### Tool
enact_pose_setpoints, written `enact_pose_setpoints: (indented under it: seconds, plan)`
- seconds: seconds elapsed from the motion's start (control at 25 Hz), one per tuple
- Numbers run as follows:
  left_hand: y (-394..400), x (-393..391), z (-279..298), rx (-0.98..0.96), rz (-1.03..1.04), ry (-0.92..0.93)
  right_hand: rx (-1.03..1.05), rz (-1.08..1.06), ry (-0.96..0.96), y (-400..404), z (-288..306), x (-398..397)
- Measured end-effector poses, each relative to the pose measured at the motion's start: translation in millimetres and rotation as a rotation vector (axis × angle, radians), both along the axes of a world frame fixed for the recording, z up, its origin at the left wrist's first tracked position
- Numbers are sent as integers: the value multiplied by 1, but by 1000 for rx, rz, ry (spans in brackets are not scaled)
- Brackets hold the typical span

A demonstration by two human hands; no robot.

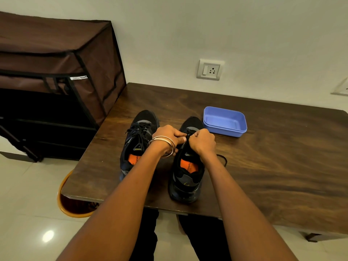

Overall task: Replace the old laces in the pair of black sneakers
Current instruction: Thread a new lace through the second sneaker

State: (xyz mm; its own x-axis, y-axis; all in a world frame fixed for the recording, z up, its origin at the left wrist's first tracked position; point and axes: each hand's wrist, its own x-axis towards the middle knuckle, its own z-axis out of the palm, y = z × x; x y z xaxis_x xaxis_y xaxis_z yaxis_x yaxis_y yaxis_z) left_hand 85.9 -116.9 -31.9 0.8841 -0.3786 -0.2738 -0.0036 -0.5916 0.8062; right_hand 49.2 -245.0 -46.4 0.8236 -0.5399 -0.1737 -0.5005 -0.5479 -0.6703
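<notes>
Both bare forearms stretched forward and converging, left hand [168, 135] with bangles at the wrist and fingers curled, thumb tip pressed toward the right, right hand [202, 141] fisted just beside it, knuckles up, the two nearly touching, pinching something dark between them.

We see a home room: a fabric-covered shoe rack [56, 72], tiled floor [22, 204], wall socket [209, 69], wooden worktop [273, 166].

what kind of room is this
Most likely a room in a home, perhaps a bedroom or entryway. A brown fabric-covered shoe rack stands beside a dark wooden table set against a plain wall with a switch and socket plate, over a glossy tiled floor.
</notes>
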Motion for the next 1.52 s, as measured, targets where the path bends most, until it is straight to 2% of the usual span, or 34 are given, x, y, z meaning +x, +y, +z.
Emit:
enact_pose_setpoints:
  seconds: [0.24,0.44,0.64,0.8,1.04,1.2,1.36,1.52]
  plan:
    - [-3,4,-3,15,-10,5,231,-8,-13,-11,-2,0]
    - [-3,6,-8,8,-7,16,19,-7,81,0,-5,6]
    - [-4,7,-9,28,19,-38,-75,-24,19,4,-7,2]
    - [-7,7,-10,48,25,-64,-3,-134,-59,3,-8,-1]
    - [-7,6,-11,35,25,-54,281,-41,-114,-13,-1,-17]
    - [-6,4,-15,15,42,-33,169,28,-99,-15,-1,-14]
    - [-7,3,-18,-14,53,-5,149,13,-101,-15,-4,-14]
    - [-10,4,-16,10,40,-2,309,-7,-101,-17,0,-19]
